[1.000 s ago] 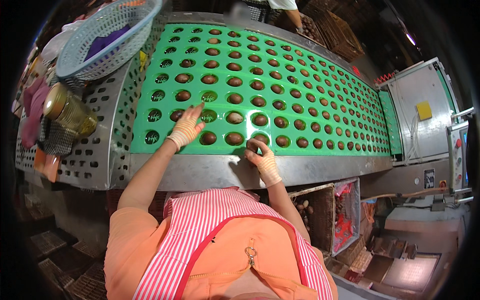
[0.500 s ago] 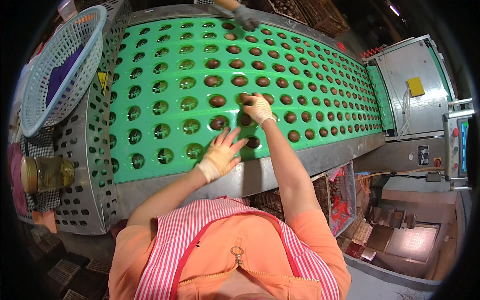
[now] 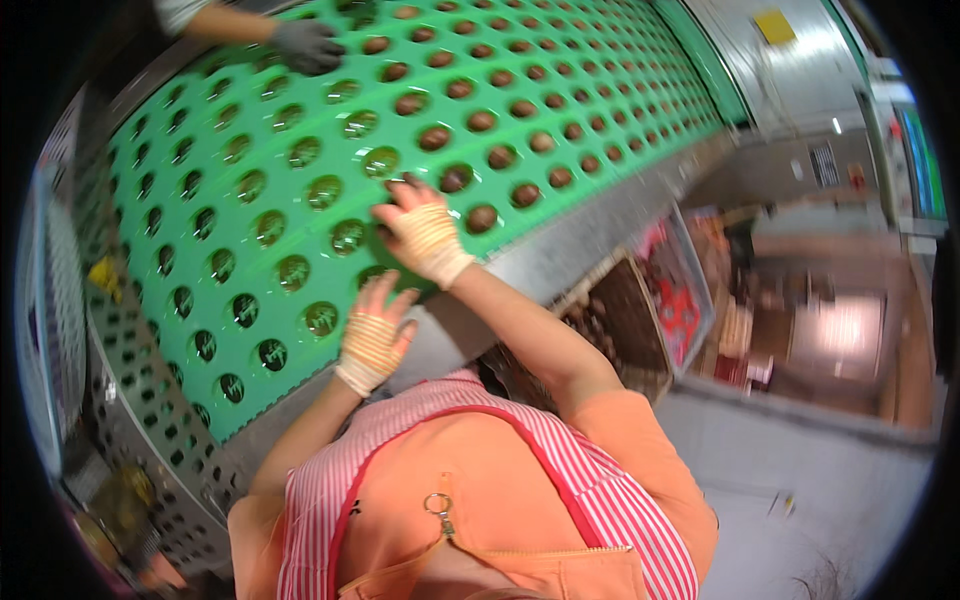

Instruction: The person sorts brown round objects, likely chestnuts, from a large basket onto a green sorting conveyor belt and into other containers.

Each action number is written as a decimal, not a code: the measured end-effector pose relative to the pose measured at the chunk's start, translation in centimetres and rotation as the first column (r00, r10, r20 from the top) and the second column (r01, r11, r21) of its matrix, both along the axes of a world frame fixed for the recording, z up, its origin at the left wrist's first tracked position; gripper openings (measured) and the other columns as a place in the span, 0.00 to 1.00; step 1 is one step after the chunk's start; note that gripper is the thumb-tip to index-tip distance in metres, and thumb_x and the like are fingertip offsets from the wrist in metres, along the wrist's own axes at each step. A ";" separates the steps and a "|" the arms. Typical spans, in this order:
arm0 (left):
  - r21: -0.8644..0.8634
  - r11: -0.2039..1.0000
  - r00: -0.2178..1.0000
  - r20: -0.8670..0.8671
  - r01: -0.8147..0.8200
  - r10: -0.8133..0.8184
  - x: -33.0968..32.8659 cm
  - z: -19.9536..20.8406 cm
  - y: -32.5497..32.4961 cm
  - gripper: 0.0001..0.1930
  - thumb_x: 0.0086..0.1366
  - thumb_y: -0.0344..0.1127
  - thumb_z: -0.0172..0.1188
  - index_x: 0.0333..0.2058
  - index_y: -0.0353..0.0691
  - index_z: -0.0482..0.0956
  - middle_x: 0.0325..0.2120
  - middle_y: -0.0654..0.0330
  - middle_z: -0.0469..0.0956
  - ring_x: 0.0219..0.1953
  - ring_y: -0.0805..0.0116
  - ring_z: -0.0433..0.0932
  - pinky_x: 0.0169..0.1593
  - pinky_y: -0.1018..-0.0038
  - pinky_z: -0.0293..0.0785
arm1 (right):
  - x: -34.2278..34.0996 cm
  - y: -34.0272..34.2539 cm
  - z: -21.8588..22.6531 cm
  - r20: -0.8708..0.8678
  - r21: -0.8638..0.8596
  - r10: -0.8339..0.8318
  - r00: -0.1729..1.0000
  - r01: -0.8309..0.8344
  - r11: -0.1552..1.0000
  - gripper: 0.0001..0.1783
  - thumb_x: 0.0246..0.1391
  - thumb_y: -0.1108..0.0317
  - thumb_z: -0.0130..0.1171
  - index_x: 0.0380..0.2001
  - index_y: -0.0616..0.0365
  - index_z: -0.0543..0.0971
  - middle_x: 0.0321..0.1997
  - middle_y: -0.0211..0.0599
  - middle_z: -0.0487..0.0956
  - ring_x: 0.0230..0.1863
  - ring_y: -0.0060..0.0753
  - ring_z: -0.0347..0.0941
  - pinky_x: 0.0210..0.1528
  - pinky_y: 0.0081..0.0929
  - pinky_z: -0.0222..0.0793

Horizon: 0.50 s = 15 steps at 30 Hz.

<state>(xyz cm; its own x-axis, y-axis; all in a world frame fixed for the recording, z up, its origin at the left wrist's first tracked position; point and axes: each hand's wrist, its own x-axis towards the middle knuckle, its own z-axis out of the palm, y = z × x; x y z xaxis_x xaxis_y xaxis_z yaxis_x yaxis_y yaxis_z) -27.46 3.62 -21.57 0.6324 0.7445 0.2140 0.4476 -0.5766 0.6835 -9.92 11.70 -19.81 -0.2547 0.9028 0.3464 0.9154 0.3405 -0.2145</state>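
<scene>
A wide green sheet (image 3: 290,200) with rows of round holes stretches across the metal-framed bench. Dark brown, egg-shaped things sit in the holes on the right, one of them an egg-shaped thing (image 3: 481,219) just right of my right hand. My right hand (image 3: 425,240), in a pale fingerless glove, reaches over the sheet with its fingers stretched and apart. Something dark shows at its fingertips, too blurred to name. Close to the sheet's near edge, my left hand (image 3: 372,340) spreads its fingers in a similar glove, holding nothing visible. Holes to the left show no brown things.
A co-worker's dark-gloved hand (image 3: 308,47) is over the sheet's far side. Below the near metal rail (image 3: 590,250) stands a brown crate (image 3: 630,310), beside a grey bin (image 3: 690,290) with red things. A perforated metal panel (image 3: 140,380) borders the left end.
My view has swung, and the sheet appears tilted. Both my hands have shifted left, toward the holes without brown things. My right hand has left the brown things it was touching. The co-worker's hand is farther left.
</scene>
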 end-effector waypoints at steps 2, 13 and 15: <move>-0.022 0.999 1.000 -0.018 0.025 -0.026 -0.5 0.9 -0.2 0.24 0.57 0.35 0.61 0.54 0.40 0.73 0.59 0.44 0.63 0.59 0.40 0.64 0.61 0.50 0.62 | -1.5 -2.8 1.4 -0.174 -0.099 -0.016 0.985 -0.002 0.995 0.18 0.42 0.66 0.65 0.40 0.51 0.78 0.54 0.48 0.71 0.56 0.57 0.66 0.56 0.49 0.66; -0.080 0.997 0.992 0.129 0.020 -0.009 6.4 4.5 -6.8 0.19 0.65 0.33 0.58 0.53 0.35 0.74 0.59 0.44 0.66 0.59 0.45 0.67 0.62 0.56 0.63 | 9.3 -22.1 4.5 -0.632 0.051 -0.364 0.684 0.505 0.861 0.12 0.47 0.71 0.63 0.38 0.52 0.80 0.45 0.41 0.79 0.47 0.47 0.74 0.51 0.41 0.71; -0.019 0.995 0.988 0.120 0.094 -0.092 9.9 6.2 -8.0 0.18 0.66 0.31 0.57 0.54 0.33 0.73 0.58 0.45 0.67 0.57 0.47 0.69 0.60 0.59 0.67 | 14.9 -26.6 5.1 -0.619 -0.081 -0.479 0.623 0.556 0.827 0.10 0.48 0.73 0.60 0.36 0.56 0.79 0.42 0.45 0.79 0.44 0.50 0.75 0.49 0.41 0.71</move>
